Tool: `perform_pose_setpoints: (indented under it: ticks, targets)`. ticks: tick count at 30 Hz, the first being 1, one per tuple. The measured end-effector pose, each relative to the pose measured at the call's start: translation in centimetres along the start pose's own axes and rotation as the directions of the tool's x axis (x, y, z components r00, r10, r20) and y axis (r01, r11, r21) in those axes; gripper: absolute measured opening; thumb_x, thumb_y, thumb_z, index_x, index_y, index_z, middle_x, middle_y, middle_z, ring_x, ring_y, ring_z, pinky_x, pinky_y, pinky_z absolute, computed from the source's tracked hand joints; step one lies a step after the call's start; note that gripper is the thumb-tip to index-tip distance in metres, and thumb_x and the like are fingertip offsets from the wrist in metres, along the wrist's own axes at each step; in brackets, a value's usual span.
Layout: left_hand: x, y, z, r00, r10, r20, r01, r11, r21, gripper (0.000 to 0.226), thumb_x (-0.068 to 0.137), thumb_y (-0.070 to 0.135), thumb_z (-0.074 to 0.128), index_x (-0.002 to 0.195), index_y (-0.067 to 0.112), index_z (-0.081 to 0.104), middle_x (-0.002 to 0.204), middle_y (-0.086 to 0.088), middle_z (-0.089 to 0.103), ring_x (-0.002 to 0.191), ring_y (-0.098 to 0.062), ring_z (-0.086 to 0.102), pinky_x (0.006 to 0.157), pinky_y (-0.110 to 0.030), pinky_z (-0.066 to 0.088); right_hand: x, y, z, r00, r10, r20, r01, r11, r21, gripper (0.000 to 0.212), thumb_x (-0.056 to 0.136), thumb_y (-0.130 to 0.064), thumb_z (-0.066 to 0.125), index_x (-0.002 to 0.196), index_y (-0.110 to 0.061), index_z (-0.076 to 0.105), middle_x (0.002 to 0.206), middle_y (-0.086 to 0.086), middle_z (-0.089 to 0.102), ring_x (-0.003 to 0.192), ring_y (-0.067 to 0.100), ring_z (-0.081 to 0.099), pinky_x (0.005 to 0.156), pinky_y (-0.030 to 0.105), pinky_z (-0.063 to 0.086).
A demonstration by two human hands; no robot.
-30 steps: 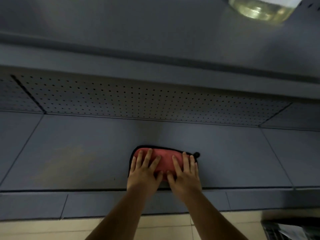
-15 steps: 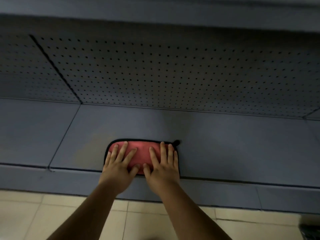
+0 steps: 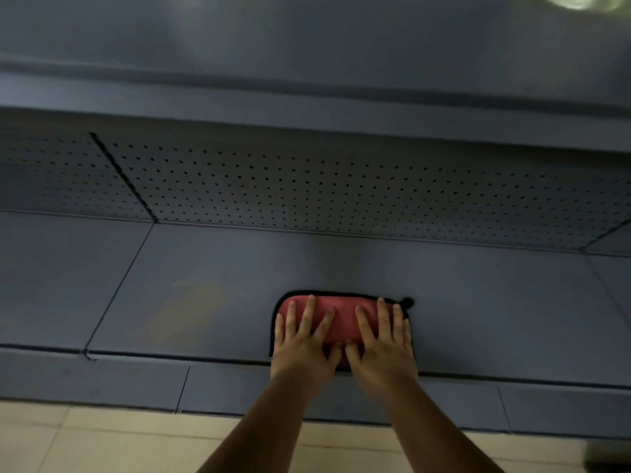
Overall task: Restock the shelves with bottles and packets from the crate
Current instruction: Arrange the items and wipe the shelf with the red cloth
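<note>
Mostly the frame is grey shelving: the bare lower shelf (image 3: 211,302) runs across the middle, a pegboard back (image 3: 341,192) stands behind it, and the underside of an upper shelf (image 3: 307,97) fills the top. Pale floor tiles (image 3: 102,445) show along the bottom edge. On the shelf, lower centre and close to its front lip, lies a red cloth (image 3: 341,317) with black edging and a small loop at its right corner; its long axis runs left to right, parallel to the shelf front. Both of my hands lie flat on it, fingers spread and straight, pointing toward the pegboard: the left hand (image 3: 304,346) covers the cloth's left half, the right hand (image 3: 382,346) its right half, thumbs almost touching at the centre. Neither is pinching or curled round anything; they just press down. Neither hand sits nearer than the other, so I judge any wipe would travel sideways along the shelf. No bottle or packet lies within reach; a blurred pale glint at the upper right may be a bottle (image 3: 584,0) on the shelf above, but I cannot tell. The crate is not in view.
</note>
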State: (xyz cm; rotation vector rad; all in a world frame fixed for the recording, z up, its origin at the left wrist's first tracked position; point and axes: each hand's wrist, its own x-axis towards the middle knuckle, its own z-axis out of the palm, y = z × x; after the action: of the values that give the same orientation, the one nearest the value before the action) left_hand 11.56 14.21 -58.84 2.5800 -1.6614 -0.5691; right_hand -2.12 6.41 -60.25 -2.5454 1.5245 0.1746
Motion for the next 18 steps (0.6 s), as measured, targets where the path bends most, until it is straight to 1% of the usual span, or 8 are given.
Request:
perform_pose_setpoints:
  ticks: [2, 6, 10, 12, 14, 16, 17, 18]
  targets:
    - [-0.1, -2.4, -0.2, 1.0, 0.021, -0.001, -0.021, 1.0, -0.023, 0.07, 0.09, 0.066, 0.021, 0.152, 0.044, -0.003, 0.158, 0.007, -0.027, 0.143, -0.024, -0.03, 0.116, -0.04, -0.021, -0.3, -2.2, 0.8, 0.999, 0.008, -0.041, -0.008, 1.0, -0.001, 0.067, 0.08, -0.054, 0.041, 0.137, -0.023, 0.057, 0.148, 0.021, 0.044, 0.137, 0.042, 0.027, 0.11, 0.052, 0.018]
    - [-1.0, -9.8, -1.2, 0.998, 0.035, -0.044, -0.036, 0.999, -0.036, 0.086, 0.069, 0.074, 0.001, 0.151, 0.046, -0.002, 0.156, 0.012, -0.027, 0.136, -0.015, -0.035, 0.114, -0.035, -0.023, -0.9, -9.5, 1.6, 0.997, -0.004, -0.076, 0.008, 0.999, 0.046, 0.066, 0.079, -0.054, 0.043, 0.136, -0.024, 0.057, 0.147, 0.02, 0.045, 0.137, 0.042, 0.03, 0.11, 0.054, 0.018]
    - [-2.0, -18.7, -2.6, 0.996, -0.008, -0.091, 0.005, 0.999, -0.04, 0.087, 0.071, 0.076, 0.005, 0.151, 0.045, 0.007, 0.153, 0.015, -0.023, 0.142, -0.016, -0.027, 0.118, -0.037, -0.017, -0.7, -19.0, 1.5, 0.999, -0.047, 0.0, 0.047, 0.994, 0.103, 0.067, 0.078, -0.056, 0.043, 0.135, -0.025, 0.059, 0.147, 0.019, 0.046, 0.136, 0.042, 0.032, 0.108, 0.054, 0.02]
    - [-2.4, -22.9, -3.4, 0.996, -0.032, -0.089, 0.03, 0.999, -0.021, 0.086, 0.072, 0.076, 0.004, 0.151, 0.045, 0.006, 0.153, 0.015, -0.023, 0.142, -0.015, -0.027, 0.118, -0.037, -0.017, -0.4, -23.5, 2.0, 0.999, -0.049, 0.009, 0.048, 0.99, 0.134, 0.067, 0.078, -0.056, 0.043, 0.135, -0.025, 0.059, 0.148, 0.019, 0.045, 0.137, 0.042, 0.032, 0.108, 0.055, 0.02]
    - [-2.6, -26.5, -4.0, 0.994, -0.061, -0.089, 0.06, 0.998, -0.012, 0.086, 0.072, 0.077, 0.004, 0.152, 0.043, 0.003, 0.155, 0.014, -0.022, 0.143, -0.016, -0.026, 0.118, -0.039, -0.016, -0.2, -27.3, 1.6, 0.998, -0.062, 0.012, 0.059, 0.984, 0.166, 0.066, 0.083, -0.056, 0.04, 0.141, -0.027, 0.053, 0.155, 0.019, 0.034, 0.143, 0.042, 0.023, 0.113, 0.054, 0.014]
    - [-2.7, -29.0, -4.7, 0.995, -0.075, -0.073, 0.075, 0.997, 0.003, 0.087, 0.072, 0.077, 0.002, 0.152, 0.042, -0.002, 0.157, 0.011, -0.021, 0.145, -0.019, -0.025, 0.119, -0.041, -0.013, 0.3, -29.5, 1.4, 0.993, -0.114, 0.038, 0.107, 0.984, 0.141, 0.066, 0.094, -0.058, 0.029, 0.154, -0.032, 0.026, 0.164, 0.014, 0.001, 0.149, 0.038, -0.006, 0.117, 0.05, -0.007]
    - [-2.7, -29.6, -4.9, 0.995, -0.077, -0.06, 0.078, 0.997, 0.014, 0.086, 0.072, 0.077, 0.0, 0.151, 0.042, -0.006, 0.158, 0.009, -0.021, 0.145, -0.02, -0.026, 0.119, -0.042, -0.013, 0.5, -29.9, 1.6, 0.99, -0.129, 0.059, 0.119, 0.981, 0.153, 0.066, 0.096, -0.06, 0.023, 0.156, -0.033, 0.014, 0.164, 0.011, -0.012, 0.148, 0.035, -0.018, 0.116, 0.05, -0.015]
    - [-2.7, -29.8, -5.0, 0.996, -0.081, -0.047, 0.082, 0.996, 0.019, 0.086, 0.072, 0.076, -0.001, 0.149, 0.042, -0.01, 0.158, 0.008, -0.023, 0.144, -0.022, -0.026, 0.119, -0.043, -0.014, 0.6, -30.1, 2.0, 0.99, -0.134, 0.044, 0.125, 0.978, 0.167, 0.066, 0.097, -0.061, 0.021, 0.156, -0.034, 0.011, 0.164, 0.009, -0.014, 0.148, 0.033, -0.02, 0.115, 0.048, -0.018]
